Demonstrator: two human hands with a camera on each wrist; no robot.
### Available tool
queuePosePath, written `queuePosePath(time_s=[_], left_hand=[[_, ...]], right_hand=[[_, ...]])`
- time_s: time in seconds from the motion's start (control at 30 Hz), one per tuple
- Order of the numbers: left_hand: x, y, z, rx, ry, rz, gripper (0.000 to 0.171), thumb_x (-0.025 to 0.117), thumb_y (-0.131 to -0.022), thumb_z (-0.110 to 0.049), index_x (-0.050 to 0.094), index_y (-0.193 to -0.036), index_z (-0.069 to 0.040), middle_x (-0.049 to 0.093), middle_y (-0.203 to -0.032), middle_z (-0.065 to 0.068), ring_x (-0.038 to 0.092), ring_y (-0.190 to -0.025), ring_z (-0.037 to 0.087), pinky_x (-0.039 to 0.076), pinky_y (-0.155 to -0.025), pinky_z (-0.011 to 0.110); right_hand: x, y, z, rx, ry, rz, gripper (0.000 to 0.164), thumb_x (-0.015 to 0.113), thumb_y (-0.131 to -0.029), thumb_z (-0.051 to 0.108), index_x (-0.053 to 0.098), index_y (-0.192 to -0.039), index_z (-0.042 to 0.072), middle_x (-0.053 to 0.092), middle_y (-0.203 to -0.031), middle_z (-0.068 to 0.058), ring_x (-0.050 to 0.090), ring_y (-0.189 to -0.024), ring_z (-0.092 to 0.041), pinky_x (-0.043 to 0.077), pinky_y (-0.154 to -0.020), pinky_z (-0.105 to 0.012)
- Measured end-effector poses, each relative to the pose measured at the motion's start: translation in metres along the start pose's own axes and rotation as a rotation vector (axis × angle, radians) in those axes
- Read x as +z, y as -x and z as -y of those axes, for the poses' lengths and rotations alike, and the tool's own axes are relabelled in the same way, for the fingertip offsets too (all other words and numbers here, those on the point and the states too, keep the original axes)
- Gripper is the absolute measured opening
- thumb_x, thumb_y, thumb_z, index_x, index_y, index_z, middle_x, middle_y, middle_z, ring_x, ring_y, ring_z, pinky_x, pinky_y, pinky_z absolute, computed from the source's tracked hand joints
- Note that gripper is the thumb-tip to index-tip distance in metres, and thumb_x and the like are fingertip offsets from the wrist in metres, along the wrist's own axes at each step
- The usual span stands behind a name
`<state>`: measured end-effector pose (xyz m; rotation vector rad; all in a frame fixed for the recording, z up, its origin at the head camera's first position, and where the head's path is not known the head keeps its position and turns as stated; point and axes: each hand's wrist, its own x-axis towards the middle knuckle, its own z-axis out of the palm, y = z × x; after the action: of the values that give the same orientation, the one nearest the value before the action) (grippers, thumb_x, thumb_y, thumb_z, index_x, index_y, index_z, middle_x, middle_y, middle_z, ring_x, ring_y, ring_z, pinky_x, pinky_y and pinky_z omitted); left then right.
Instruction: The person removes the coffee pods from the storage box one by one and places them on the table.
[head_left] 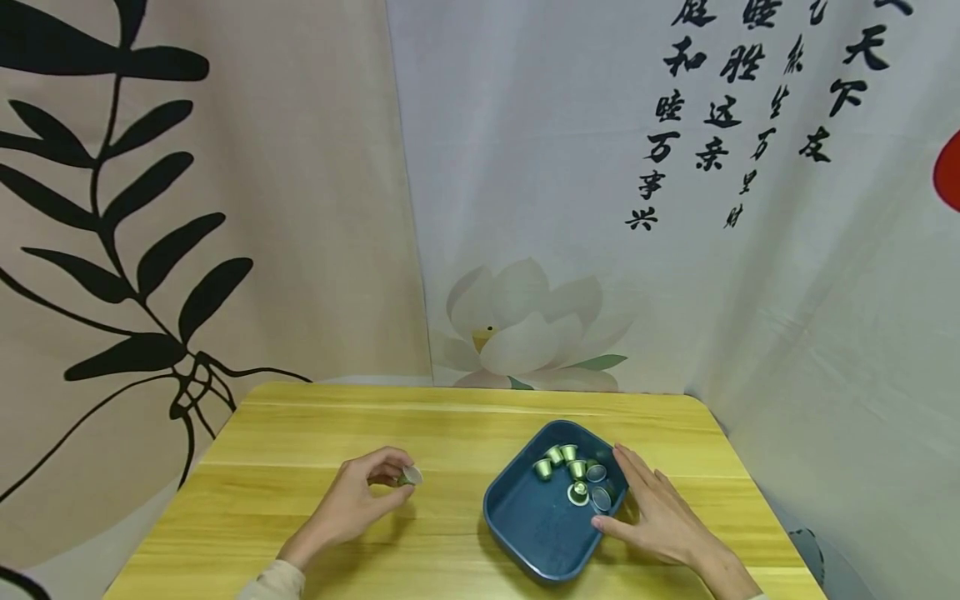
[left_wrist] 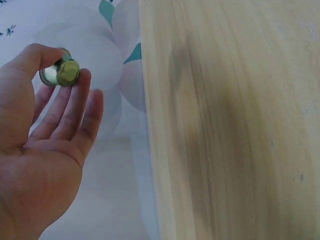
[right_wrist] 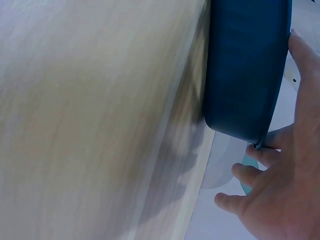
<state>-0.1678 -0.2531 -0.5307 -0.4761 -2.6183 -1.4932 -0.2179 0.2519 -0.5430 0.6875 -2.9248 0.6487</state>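
Note:
My left hand [head_left: 358, 498] is raised left of the tray and pinches a small green coffee capsule [head_left: 410, 476] between thumb and fingers. In the left wrist view the shiny green capsule [left_wrist: 68, 71] shows its narrow end, with the other fingers extended below it. A dark blue rectangular tray [head_left: 528, 525] lies turned at an angle on the table. Several similar green capsules [head_left: 577, 469] sit in its far right part, some upside down, some tipped over. My right hand [head_left: 663, 512] touches the tray's right rim with spread, mostly straight fingers and thumb.
The yellow wood-grain table [head_left: 435, 417] carries the tray right of its middle. Behind it hangs a pale cloth [head_left: 540, 208] printed with a lotus and dark writing. A leaf-printed cloth [head_left: 315, 208] hangs on the left.

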Motion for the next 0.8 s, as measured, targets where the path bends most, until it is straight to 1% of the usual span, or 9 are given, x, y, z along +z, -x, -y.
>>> queuePosePath(time_s=[0.07, 0.13, 0.33, 0.47, 0.67, 0.8], left_hand=[[0.001, -0.001, 0.002, 0.006, -0.023, -0.011, 0.028, 0.087, -0.102, -0.023, 0.074, -0.127, -0.021, 0.081, -0.116, -0.004, 0.075, -0.104, 0.005, 0.068, -0.095, 0.038], [0.001, -0.001, 0.004, 0.012, -0.040, -0.020, 0.028, 0.088, -0.101, -0.023, 0.074, -0.126, -0.022, 0.082, -0.115, -0.006, 0.074, -0.104, 0.005, 0.067, -0.092, 0.037], [0.005, -0.004, 0.008, 0.023, -0.042, -0.027, 0.036, 0.089, -0.099, -0.021, 0.074, -0.132, -0.018, 0.080, -0.110, -0.005, 0.070, -0.099, 0.007, 0.066, -0.085, 0.035], [0.008, -0.007, 0.010, 0.028, -0.041, -0.025, 0.039, 0.089, -0.099, -0.020, 0.075, -0.135, -0.015, 0.080, -0.111, -0.002, 0.071, -0.099, 0.006, 0.066, -0.084, 0.033], [0.013, -0.010, 0.014, 0.019, -0.050, -0.005, 0.036, 0.089, -0.098, -0.015, 0.076, -0.132, -0.018, 0.079, -0.116, -0.004, 0.071, -0.101, 0.005, 0.066, -0.086, 0.032], [0.015, -0.013, 0.017, 0.019, -0.070, 0.018, 0.033, 0.088, -0.098, -0.015, 0.077, -0.130, -0.015, 0.078, -0.117, -0.005, 0.071, -0.103, 0.006, 0.066, -0.087, 0.033]], right_hand=[[0.000, 0.000, 0.000, 0.002, -0.001, 0.001, 0.117, 0.078, -0.095, 0.074, 0.031, -0.178, 0.006, 0.034, -0.184, -0.021, 0.044, -0.165, -0.050, 0.034, -0.128, -0.083], [0.000, 0.000, 0.000, 0.002, 0.000, 0.001, 0.117, 0.078, -0.095, 0.075, 0.031, -0.178, 0.006, 0.034, -0.184, -0.021, 0.044, -0.165, -0.050, 0.034, -0.128, -0.083], [-0.001, -0.001, 0.000, 0.001, 0.004, 0.003, 0.117, 0.080, -0.095, 0.072, 0.031, -0.178, 0.006, 0.033, -0.184, -0.022, 0.046, -0.163, -0.051, 0.034, -0.128, -0.082], [0.000, -0.001, 0.000, 0.002, 0.006, 0.006, 0.116, 0.080, -0.095, 0.071, 0.031, -0.177, 0.005, 0.034, -0.184, -0.022, 0.046, -0.163, -0.051, 0.035, -0.128, -0.082], [0.001, -0.001, -0.001, -0.002, -0.007, 0.003, 0.116, 0.080, -0.095, 0.072, 0.034, -0.176, 0.003, 0.035, -0.184, -0.022, 0.048, -0.162, -0.051, 0.037, -0.127, -0.082], [0.002, 0.000, -0.002, 0.010, -0.024, 0.016, 0.116, 0.080, -0.095, 0.072, 0.032, -0.177, 0.003, 0.033, -0.185, -0.021, 0.048, -0.162, -0.052, 0.037, -0.127, -0.081]])
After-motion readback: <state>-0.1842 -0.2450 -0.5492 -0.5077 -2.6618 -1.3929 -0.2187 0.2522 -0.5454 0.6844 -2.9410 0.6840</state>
